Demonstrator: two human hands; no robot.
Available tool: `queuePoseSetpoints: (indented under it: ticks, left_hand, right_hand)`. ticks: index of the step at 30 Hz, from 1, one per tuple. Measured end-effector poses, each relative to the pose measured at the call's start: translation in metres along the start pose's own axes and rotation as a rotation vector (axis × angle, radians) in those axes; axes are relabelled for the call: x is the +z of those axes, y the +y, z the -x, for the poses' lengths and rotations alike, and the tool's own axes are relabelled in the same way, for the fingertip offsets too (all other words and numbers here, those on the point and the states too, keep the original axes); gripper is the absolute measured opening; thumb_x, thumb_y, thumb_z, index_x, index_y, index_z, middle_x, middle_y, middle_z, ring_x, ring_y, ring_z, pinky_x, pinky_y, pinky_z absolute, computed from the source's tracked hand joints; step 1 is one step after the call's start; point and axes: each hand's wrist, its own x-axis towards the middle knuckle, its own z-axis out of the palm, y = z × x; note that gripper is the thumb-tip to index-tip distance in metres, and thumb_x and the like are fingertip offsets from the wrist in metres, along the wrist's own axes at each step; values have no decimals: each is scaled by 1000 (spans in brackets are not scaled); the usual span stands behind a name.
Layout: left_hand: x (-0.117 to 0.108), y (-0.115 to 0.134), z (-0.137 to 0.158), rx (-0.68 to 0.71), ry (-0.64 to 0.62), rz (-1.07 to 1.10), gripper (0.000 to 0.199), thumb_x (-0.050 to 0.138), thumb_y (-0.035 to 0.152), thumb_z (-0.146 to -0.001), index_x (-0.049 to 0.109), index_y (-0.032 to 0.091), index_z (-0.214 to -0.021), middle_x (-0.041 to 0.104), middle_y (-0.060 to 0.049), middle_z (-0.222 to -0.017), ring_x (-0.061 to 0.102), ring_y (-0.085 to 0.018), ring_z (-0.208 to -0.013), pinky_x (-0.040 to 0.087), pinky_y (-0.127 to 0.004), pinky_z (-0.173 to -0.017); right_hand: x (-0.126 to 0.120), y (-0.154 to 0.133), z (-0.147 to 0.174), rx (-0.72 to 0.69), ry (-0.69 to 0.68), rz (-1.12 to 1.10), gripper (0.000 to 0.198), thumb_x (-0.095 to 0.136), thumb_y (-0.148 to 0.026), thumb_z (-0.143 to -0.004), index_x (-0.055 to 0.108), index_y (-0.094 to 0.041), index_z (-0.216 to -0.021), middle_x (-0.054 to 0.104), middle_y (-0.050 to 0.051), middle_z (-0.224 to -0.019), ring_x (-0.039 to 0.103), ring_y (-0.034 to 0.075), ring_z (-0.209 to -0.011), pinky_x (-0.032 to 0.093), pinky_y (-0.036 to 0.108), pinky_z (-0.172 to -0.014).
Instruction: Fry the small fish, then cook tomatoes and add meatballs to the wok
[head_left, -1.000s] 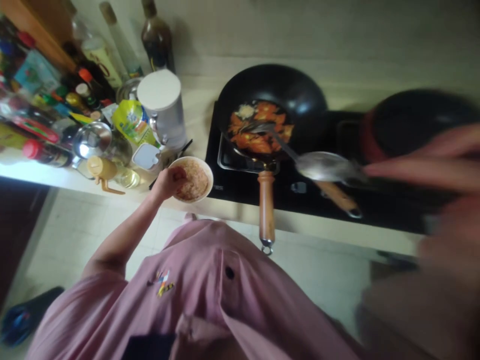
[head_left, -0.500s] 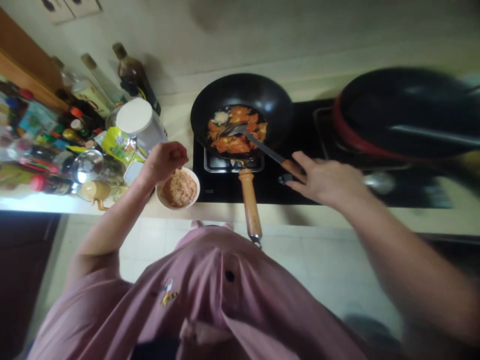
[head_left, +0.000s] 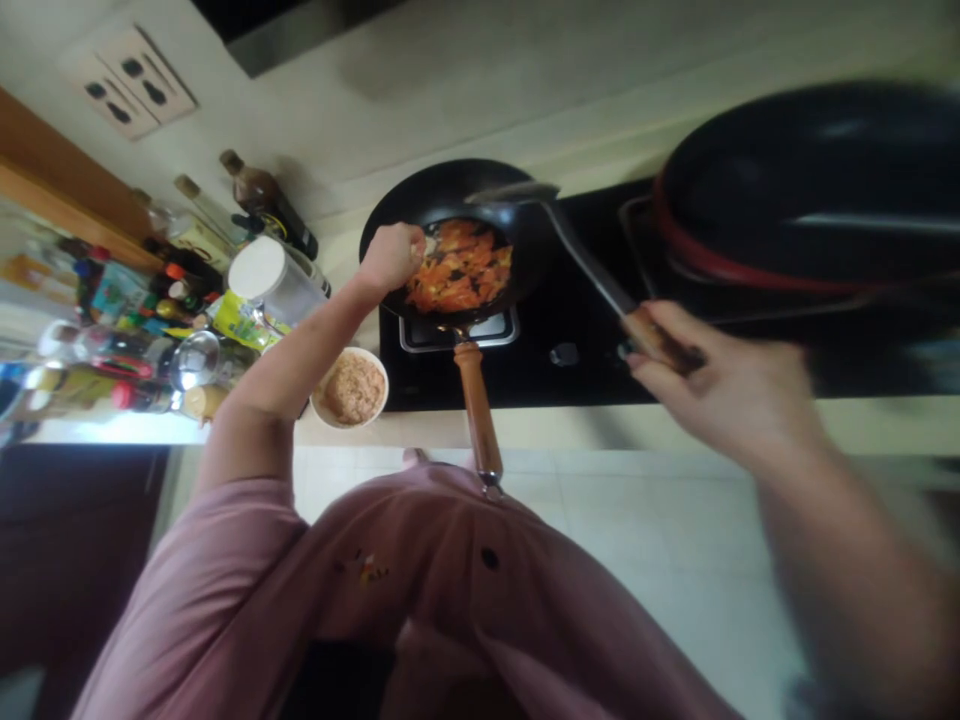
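A black wok with orange tomato pieces sits on the black stove, its wooden handle pointing toward me. My left hand hovers over the wok's left rim with fingers closed, apparently pinching something from the bowl; what it grips is hidden. My right hand grips the wooden handle of a metal spatula, whose blade is lifted above the wok's far rim. A white bowl of minced meat stands on the counter left of the stove.
Bottles, jars, a white canister and a yellow-green packet crowd the counter at the left. A second black pan with a red rim sits on the right burner. Stove knob faces the front edge.
My left hand rose from the bowl of mince and moved over the wok. My right hand took the spatula handle and lifted the blade out of the tomatoes.
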Motion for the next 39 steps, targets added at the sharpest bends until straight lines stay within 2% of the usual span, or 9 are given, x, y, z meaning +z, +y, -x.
queuePoseSetpoints:
  ticks: [4, 10, 16, 23, 26, 29, 32, 35, 39]
  left_hand:
    - [20, 1, -28, -16, -84, -302, 25, 51, 4, -82, 73, 8, -93, 68, -14, -88, 64, -27, -101, 44, -36, -94]
    - [36, -7, -38, -44, -146, -391, 25, 53, 5, -81, 76, 10, -88, 67, -13, -80, 66, -25, -89, 47, -35, -83]
    - [44, -16, -40, -69, -169, -450, 27, 54, 6, -82, 79, 13, -90, 70, -13, -82, 66, -24, -86, 47, -33, -84]
    - [37, -13, -33, -101, -198, -511, 29, 56, 7, -83, 78, 10, -102, 70, -16, -89, 67, -27, -92, 49, -35, -84]
    - [26, -10, -28, -89, -208, -512, 31, 64, 5, -75, 77, 10, -102, 70, -15, -95, 66, -28, -96, 49, -35, -87]
    - [7, -9, -23, -77, -137, -482, 31, 61, 3, -74, 75, 9, -101, 69, -15, -101, 63, -27, -99, 46, -36, -92]
    - [-14, -6, -6, -6, -7, -359, 29, 59, 5, -76, 74, 11, -101, 69, -13, -103, 61, -25, -101, 44, -34, -97]
    - [-26, -3, 34, 62, 118, -193, 24, 58, 10, -79, 73, 12, -98, 68, -10, -99, 62, -21, -96, 45, -32, -95]
    - [-15, -16, 107, 90, 191, -42, 18, 59, 20, -83, 73, 14, -92, 69, -6, -89, 63, -17, -80, 50, -26, -78]
  right_hand:
    - [-1, 10, 17, -3, 117, -107, 58, 59, -44, -81, 69, -16, -130, 78, 10, -89, 67, 21, -60, 51, 31, -62]
    - [-10, 23, 39, -59, 133, -158, 56, 58, -43, -85, 68, -13, -131, 77, 11, -87, 63, 20, -53, 49, 31, -55]
    - [-15, 26, 45, -62, 127, -171, 54, 57, -44, -87, 68, -16, -132, 77, 10, -87, 62, 18, -52, 48, 31, -53]
    - [-13, 25, 39, -83, 109, -181, 53, 58, -43, -86, 69, -18, -131, 77, 8, -82, 61, 18, -52, 46, 29, -52]
    - [-9, 23, 34, -80, 101, -156, 52, 59, -42, -84, 70, -20, -130, 77, 8, -85, 62, 18, -54, 45, 28, -52]
    - [-7, 15, 25, -44, 11, -120, 54, 60, -39, -83, 68, -20, -133, 76, 9, -86, 63, 19, -59, 44, 29, -55]
    - [-8, 4, 15, 21, -80, -47, 55, 62, -37, -82, 67, -22, -134, 75, 9, -84, 63, 21, -61, 40, 30, -54]
    - [-5, -7, 4, 25, -124, 2, 55, 62, -37, -83, 67, -24, -135, 76, 9, -87, 62, 21, -62, 36, 29, -54]
    - [8, -15, -7, -31, -141, 61, 51, 57, -39, -85, 68, -26, -133, 77, 9, -92, 61, 20, -60, 30, 28, -51]
